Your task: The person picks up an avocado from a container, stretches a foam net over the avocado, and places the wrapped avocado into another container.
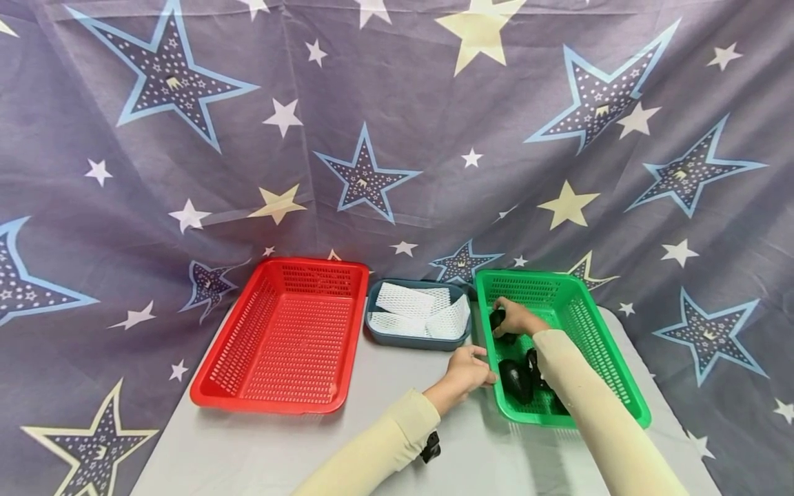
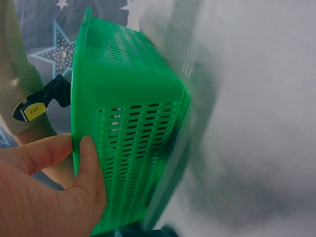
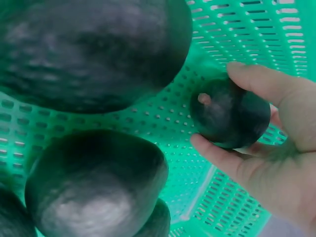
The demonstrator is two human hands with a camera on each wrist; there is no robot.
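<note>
Inside the green basket [image 1: 592,337], my right hand [image 1: 517,319] holds a dark avocado [image 3: 227,116] near the left wall, thumb on one side and fingers on the other. Its stem end faces the camera in the right wrist view. Several more avocados lie closer to me, one dark and glossy [image 1: 516,381]; my right sleeve partly covers the others. At the basket's left side, my left hand [image 1: 468,372] pinches the rim. The left wrist view shows a thumb [image 2: 89,163] against the perforated outer wall.
A blue-grey tray [image 1: 415,342] with several white foam net sleeves [image 1: 403,324] stands between the green basket and a red perforated basket [image 1: 304,351] on the left. All stand on a white table [image 1: 248,455] before a star-patterned cloth [image 1: 347,89].
</note>
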